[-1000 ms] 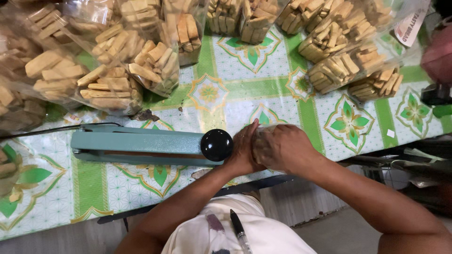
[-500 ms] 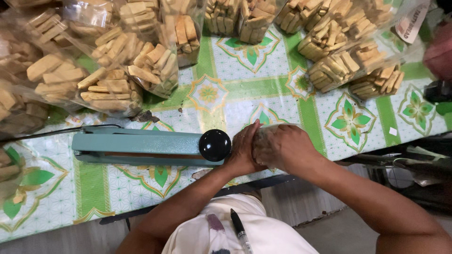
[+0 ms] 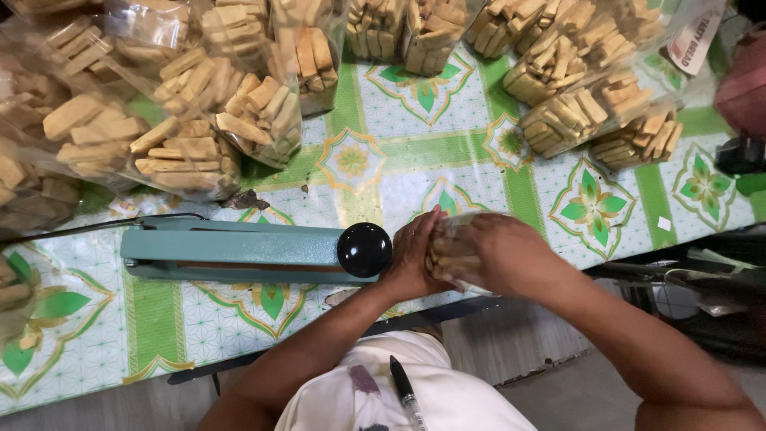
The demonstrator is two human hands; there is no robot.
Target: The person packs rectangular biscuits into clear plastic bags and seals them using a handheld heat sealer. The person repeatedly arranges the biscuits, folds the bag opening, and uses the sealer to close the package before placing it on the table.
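Nothing moved, both hands, left hand (image 3: 411, 255), right hand (image 3: 499, 255), still gripping biscuit bag (image 3: 452, 254) between them

Both hands close on a clear bag of biscuit sticks (image 3: 453, 254) at the near edge of the table (image 3: 383, 144), the left hand (image 3: 415, 254) on its left side, the right hand (image 3: 499, 255) on its right. Just left of the grip lies a bag sealer (image 3: 239, 254), its round knob (image 3: 364, 250) beside the left hand. Beyond the grip, filled bags (image 3: 199, 120) crowd the table's far side, from far left to far right. A pen (image 3: 405, 391) sits in the shirt pocket below the grip.
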